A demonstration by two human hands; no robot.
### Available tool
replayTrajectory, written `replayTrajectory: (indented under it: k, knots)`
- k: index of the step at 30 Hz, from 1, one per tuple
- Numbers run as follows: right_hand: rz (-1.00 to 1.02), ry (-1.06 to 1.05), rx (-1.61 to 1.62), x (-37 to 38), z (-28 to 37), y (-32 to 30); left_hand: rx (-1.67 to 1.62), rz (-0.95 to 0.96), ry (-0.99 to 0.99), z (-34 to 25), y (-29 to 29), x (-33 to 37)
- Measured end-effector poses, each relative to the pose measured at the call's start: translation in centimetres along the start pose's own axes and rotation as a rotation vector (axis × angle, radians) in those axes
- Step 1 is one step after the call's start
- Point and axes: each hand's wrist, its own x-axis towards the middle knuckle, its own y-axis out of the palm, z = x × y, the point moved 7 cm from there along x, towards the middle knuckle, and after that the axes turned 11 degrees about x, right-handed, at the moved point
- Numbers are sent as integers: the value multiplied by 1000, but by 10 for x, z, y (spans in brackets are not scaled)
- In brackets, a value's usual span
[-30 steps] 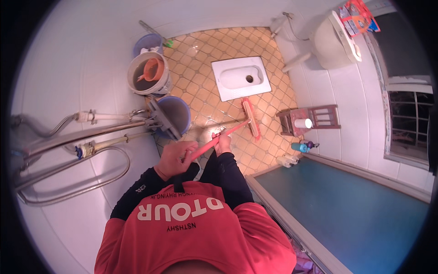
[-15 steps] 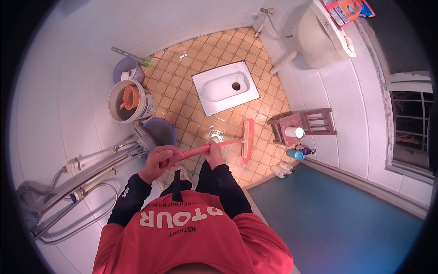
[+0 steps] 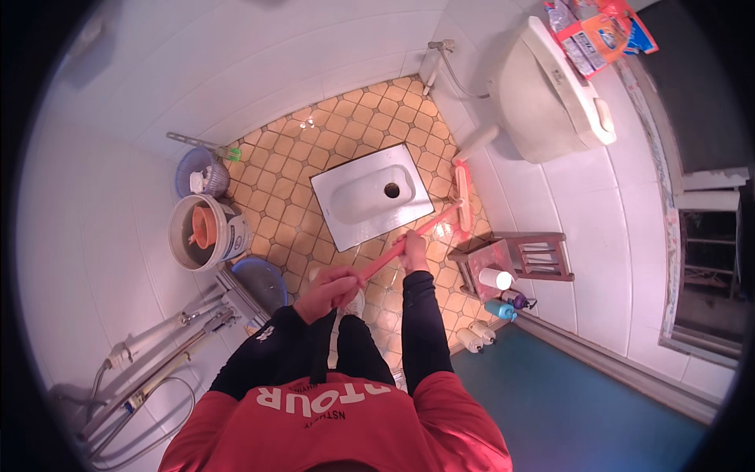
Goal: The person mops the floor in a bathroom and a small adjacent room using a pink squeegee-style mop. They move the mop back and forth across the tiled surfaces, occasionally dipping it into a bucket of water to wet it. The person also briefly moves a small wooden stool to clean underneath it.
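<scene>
A long-handled floor brush (image 3: 463, 198) with a pink handle and pinkish bristles reaches away from me to the right. Its head rests on the tiles beside the right wall, right of the white squat toilet (image 3: 358, 177). My left hand (image 3: 329, 294) is closed around the handle's near end. Farther along, my right hand (image 3: 413, 253) grips the same handle, fingers wrapped round it. Part of the handle is hidden inside both hands.
On the left stand a white bucket (image 3: 179, 236) with an orange scoop (image 3: 204, 226), a lilac basket (image 3: 189, 175) and a blue basin (image 3: 261, 282). A wooden stool (image 3: 480, 256) and several bottles (image 3: 499, 309) line the right. A cistern (image 3: 527, 102) hangs on the wall.
The brush head has moved away and to the right, from open tiles to beside the right wall. Both hands moved right with the handle, my right arm stretching further out.
</scene>
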Motion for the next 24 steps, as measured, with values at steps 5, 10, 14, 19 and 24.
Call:
replayTrajectory:
  k: [5, 10, 14, 19, 24]
  knots:
    - [-145, 154, -173, 98, -8, -45, -27, 51, -91, 63, -30, 68]
    - [346, 248, -688, 104, -99, 58, 850, -363, 292, -14, -134, 18]
    - [477, 118, -735, 100, -163, 109, 1034, -412, 260, -53, -181, -38]
    - [215, 331, -355, 32, -173, 175, 793, -601, -45, -44, -196, -81]
    - [145, 114, -488, 80, -98, 170, 211, -362, -639, 19, -125, -17]
